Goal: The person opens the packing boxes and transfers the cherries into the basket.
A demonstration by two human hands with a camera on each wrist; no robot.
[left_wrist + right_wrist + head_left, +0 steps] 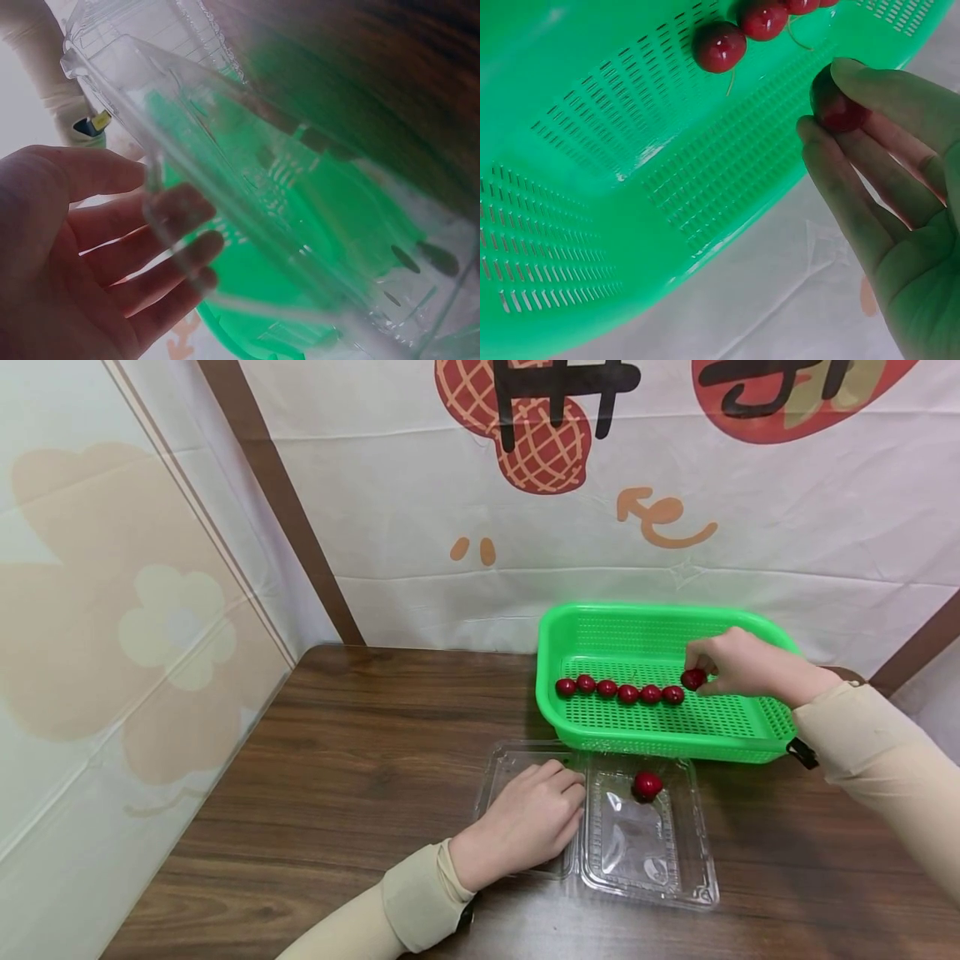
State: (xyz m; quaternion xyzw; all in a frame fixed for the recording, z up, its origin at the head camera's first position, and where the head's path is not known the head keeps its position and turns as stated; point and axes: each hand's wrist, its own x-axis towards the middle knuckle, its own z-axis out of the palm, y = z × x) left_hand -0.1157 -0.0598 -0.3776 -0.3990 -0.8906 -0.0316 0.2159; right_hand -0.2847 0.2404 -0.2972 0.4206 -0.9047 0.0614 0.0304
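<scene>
Between thumb and fingertips, my right hand (738, 667) pinches a dark red cherry (834, 103) above the right part of the green plastic basket (675, 745). A row of several cherries (628, 694) lies on the basket floor to the left of that hand; thin stems show on some in the right wrist view. My left hand (528, 814) lies over the left half of a hinged clear plastic box (637, 860). In the left wrist view its thumb and fingers stand on either side of the box's edge and hold it. One cherry (647, 786) sits in the box's right half.
The box lies unfolded on a dark wooden table (360, 760), just in front of the basket. Behind the table hangs a white printed cloth (390, 510), close to the basket's far rim. Another pale cloth (90, 652) borders the left side.
</scene>
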